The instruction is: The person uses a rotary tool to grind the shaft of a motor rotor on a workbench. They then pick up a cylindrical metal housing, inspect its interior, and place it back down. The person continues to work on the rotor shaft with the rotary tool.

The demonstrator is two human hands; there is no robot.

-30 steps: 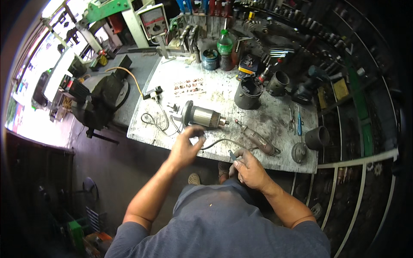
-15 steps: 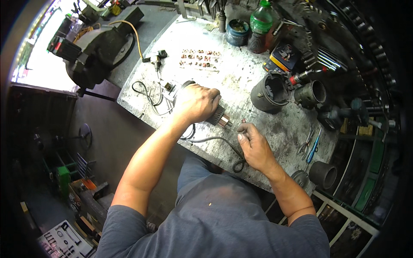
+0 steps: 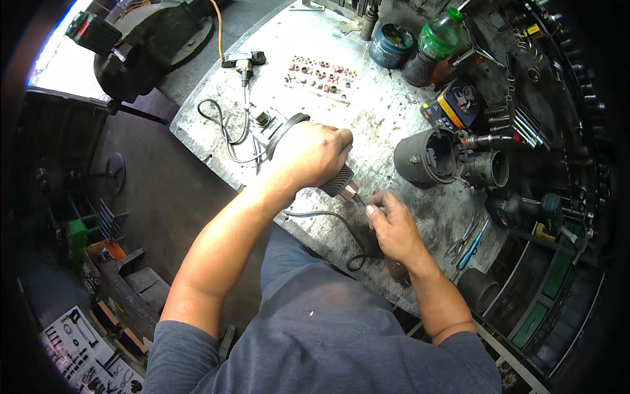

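My left hand (image 3: 312, 154) is wrapped over the dark, ridged body of a motor armature (image 3: 338, 182). Its copper commutator (image 3: 349, 191) and thin shaft (image 3: 358, 199) point toward my right hand (image 3: 394, 226). Thumb and fingers of that hand are closed in a pinch at the shaft's tip, and whatever they hold is hidden. Beyond the left hand, the edge of a round dark disc (image 3: 287, 134) shows. Farther off, rows of small copper-coloured bushings (image 3: 323, 73) lie on the worktable (image 3: 367, 131).
A grey cylindrical housing (image 3: 413, 157) stands right of my hands. A black cable (image 3: 321, 214) loops along the near edge; a corded device (image 3: 244, 64) lies far left. Blue-handled screwdriver (image 3: 471, 248), green-capped bottle (image 3: 440, 36) and blue jar (image 3: 392, 47) are around. A bench vise (image 3: 141, 59) stands left.
My right hand has come in to the armature's shaft tip; a small reddish piece seen at its fingertips is now hidden. The whole view has shifted, and the left hand keeps its grip.
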